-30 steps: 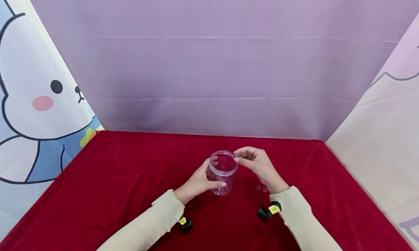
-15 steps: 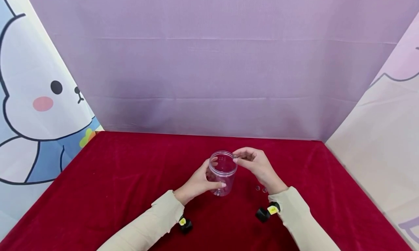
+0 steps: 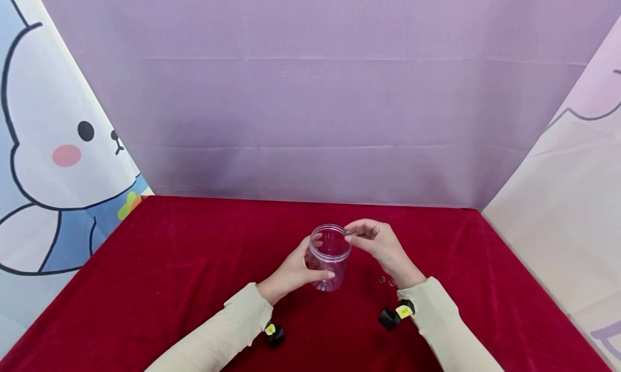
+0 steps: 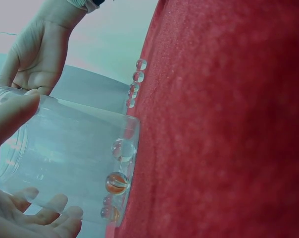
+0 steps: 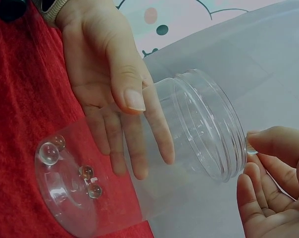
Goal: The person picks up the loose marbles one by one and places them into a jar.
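Observation:
My left hand [image 3: 291,269] grips a clear jar [image 3: 339,264] round its side, thumb in front and fingers behind. The jar has no lid on its threaded mouth and tilts a little on the cloth. Several glass marbles lie at its bottom, one clear marble [image 4: 123,149] and one with an orange swirl [image 4: 117,183] among them. At the right of the rim, my right hand [image 3: 380,245] pinches a small clear marble [image 5: 252,148] between thumb and fingers. That marble is mostly hidden by the fingertips.
Loose clear marbles [image 3: 382,279] lie on the red cloth [image 3: 194,253] near my right wrist; the left wrist view shows several marbles [image 4: 138,77] in a row. A plain purple curtain [image 3: 310,118] hangs behind the table, and printed cloths [image 3: 63,118] hang at both sides.

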A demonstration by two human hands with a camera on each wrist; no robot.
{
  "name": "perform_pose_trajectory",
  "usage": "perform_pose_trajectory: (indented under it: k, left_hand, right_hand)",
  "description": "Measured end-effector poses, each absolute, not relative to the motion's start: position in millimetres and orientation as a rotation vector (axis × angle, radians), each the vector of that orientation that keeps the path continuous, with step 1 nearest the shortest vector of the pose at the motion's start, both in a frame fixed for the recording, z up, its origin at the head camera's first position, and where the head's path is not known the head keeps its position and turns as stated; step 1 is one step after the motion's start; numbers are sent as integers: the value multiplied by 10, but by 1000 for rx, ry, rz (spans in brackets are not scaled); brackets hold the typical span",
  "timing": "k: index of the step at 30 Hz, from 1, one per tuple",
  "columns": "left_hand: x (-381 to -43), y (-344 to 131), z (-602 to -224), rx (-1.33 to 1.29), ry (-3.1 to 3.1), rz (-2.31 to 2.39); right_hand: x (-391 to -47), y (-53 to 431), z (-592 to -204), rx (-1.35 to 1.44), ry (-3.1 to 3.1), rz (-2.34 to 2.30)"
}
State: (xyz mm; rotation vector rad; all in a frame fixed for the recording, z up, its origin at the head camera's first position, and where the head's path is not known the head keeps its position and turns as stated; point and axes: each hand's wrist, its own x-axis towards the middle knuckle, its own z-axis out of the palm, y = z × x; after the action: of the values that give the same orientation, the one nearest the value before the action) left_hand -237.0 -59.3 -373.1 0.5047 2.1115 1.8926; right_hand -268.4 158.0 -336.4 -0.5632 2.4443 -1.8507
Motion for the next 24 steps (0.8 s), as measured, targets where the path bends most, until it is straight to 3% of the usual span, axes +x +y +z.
perform_pose_trajectory:
  k: [10,19,24]
  left_hand:
    - [-2541,-564,-4002,497,2140,1884]
    - [-2377,-603,-3740,522,2144,1888]
    - [-2437,-587,-3828,509,2133,1893]
  right_hand:
    - [-2696,1582,-3379,-556,2445,-1846]
    - [-2689,1570,-3372,-551,2432,-1860]
    - [-2690,1600,-3392,-544,2439,-1853]
